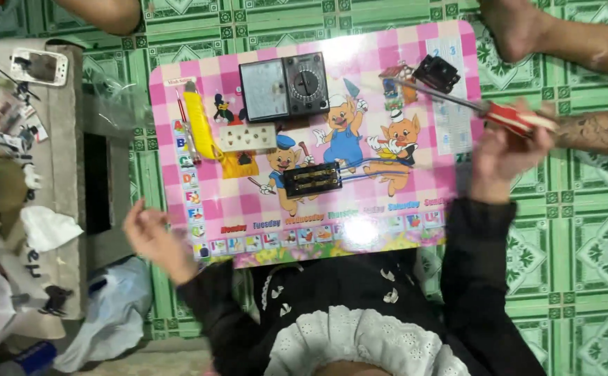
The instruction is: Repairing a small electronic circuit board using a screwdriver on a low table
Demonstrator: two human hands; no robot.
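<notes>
The right hand (pixel 502 157) grips a red-handled screwdriver (pixel 485 110) by its handle, the metal shaft running away from the hand toward a small black part (pixel 436 72) at the far corner of the pink checked tabletop (pixel 415 202). Further left of that hand lie a black terminal block (pixel 311 179), a grey multimeter (pixel 284 86), a cream socket strip (pixel 247 137) and a yellow tool (pixel 199 125). The left hand (pixel 152 237) hangs beside the tabletop's near edge, blurred, seemingly open and holding nothing.

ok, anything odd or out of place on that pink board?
Mildly: a small black part sits at the pink board's far right corner, apart from the rest. The right hand holds a red-handled screwdriver; left hand holds nothing.
</notes>
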